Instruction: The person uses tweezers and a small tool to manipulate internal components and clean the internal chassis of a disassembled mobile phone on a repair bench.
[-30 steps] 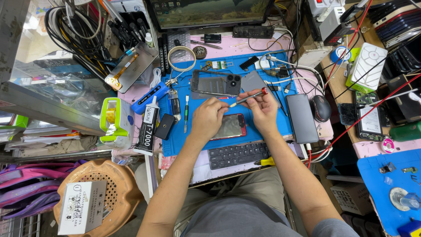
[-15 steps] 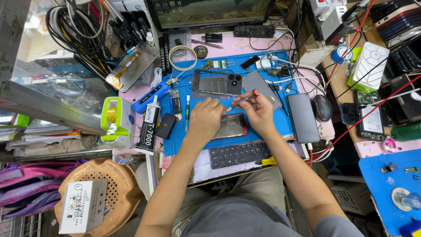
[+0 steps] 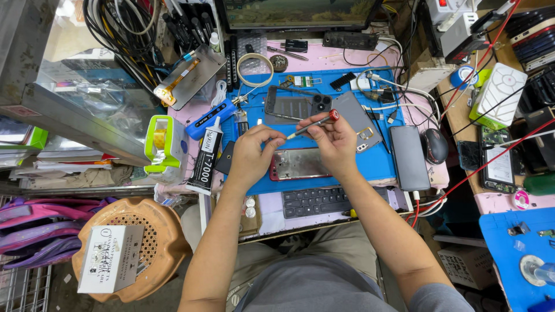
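Pinching a slim screwdriver [image 3: 312, 123] with a red cap, the right hand [image 3: 334, 141] closes thumb and fingers around its shaft, cap end up and to the right. The left hand [image 3: 254, 155] meets the tool's lower tip with its curled fingertips [image 3: 277, 140], so both hands grip the one tool between them. Just beneath lies an opened phone frame [image 3: 298, 164], red-edged with a bare grey metal inside, flat on the blue rubbery work mat [image 3: 378, 164]. Beyond the hands rests a dark grey phone back cover [image 3: 295, 106] with a camera cluster, and a black slab phone [image 3: 409, 157] lies to the right beside a dark mouse [image 3: 435, 145]. Half a second ago the hands sat lower over the frame; now they are raised and drawn together at the tip.
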